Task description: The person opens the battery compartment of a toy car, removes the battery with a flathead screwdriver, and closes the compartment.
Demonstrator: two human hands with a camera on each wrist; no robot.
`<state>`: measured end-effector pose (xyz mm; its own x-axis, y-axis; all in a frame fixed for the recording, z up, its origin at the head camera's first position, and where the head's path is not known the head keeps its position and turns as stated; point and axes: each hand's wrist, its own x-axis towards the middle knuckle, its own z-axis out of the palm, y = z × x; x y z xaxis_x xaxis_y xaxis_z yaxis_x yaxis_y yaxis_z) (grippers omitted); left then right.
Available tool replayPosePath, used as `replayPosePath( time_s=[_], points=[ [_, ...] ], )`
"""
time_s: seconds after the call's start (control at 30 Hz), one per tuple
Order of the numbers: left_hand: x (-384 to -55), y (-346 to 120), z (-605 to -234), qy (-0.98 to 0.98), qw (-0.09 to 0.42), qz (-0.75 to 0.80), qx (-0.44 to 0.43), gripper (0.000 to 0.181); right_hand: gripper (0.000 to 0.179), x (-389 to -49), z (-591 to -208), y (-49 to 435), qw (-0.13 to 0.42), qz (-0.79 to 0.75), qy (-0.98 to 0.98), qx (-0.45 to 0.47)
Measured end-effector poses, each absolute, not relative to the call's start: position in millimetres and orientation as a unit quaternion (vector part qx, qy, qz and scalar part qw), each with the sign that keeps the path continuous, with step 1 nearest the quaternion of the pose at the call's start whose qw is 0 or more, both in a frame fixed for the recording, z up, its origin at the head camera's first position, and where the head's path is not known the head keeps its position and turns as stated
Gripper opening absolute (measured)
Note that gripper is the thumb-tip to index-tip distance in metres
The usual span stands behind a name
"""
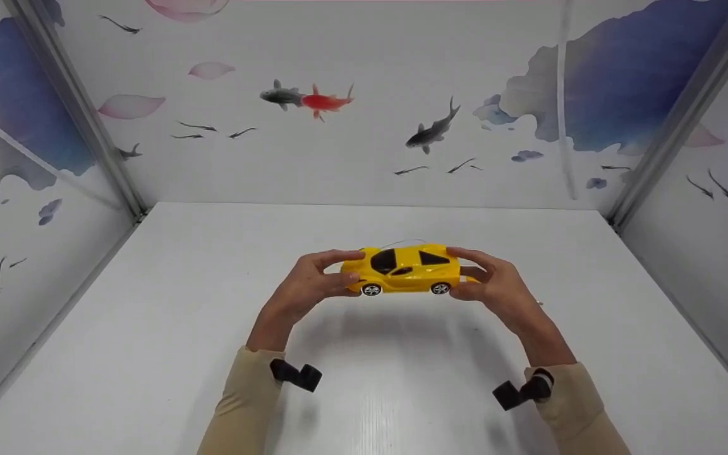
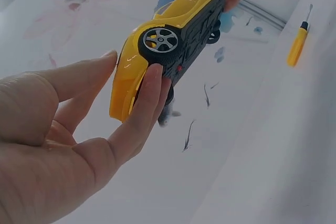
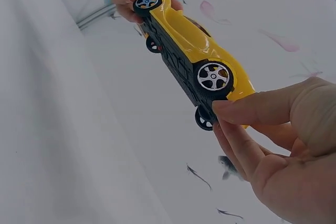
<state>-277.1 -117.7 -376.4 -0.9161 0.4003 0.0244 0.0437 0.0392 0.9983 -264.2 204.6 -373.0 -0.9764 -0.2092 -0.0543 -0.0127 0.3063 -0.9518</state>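
Yellow plastic pinched at both ends: your left hand (image 1: 304, 284) has the nose, your right hand (image 1: 504, 289) the tail, of a glossy yellow toy sports car (image 1: 411, 270) with black underside and silver-spoked wheels, up off the white counter (image 1: 149, 354). Probably light, stiff, a bit slippery; take it by bumpers or body sides, since wheels may roll. Further out, a yellow-handled, metal-shafted screwdriver (image 2: 298, 46) lies on the counter.
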Motion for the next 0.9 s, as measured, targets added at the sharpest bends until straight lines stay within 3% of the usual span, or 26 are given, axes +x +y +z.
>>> replayPosePath(
  time_s=[0.4, 0.9],
  points=[
    [-272.3, -119.4, -374.1, 0.739, 0.127, 0.630, 0.200, 0.056, 0.069, -262.4, -376.3, 208.3, 0.076, -0.585, 0.803, -0.085],
    [-277.6, -111.5, -369.8, 0.741, 0.049, 0.643, 0.185, 0.045, 0.060, -265.2, -371.8, 212.6, 0.042, -0.579, 0.809, -0.087]
  ],
)
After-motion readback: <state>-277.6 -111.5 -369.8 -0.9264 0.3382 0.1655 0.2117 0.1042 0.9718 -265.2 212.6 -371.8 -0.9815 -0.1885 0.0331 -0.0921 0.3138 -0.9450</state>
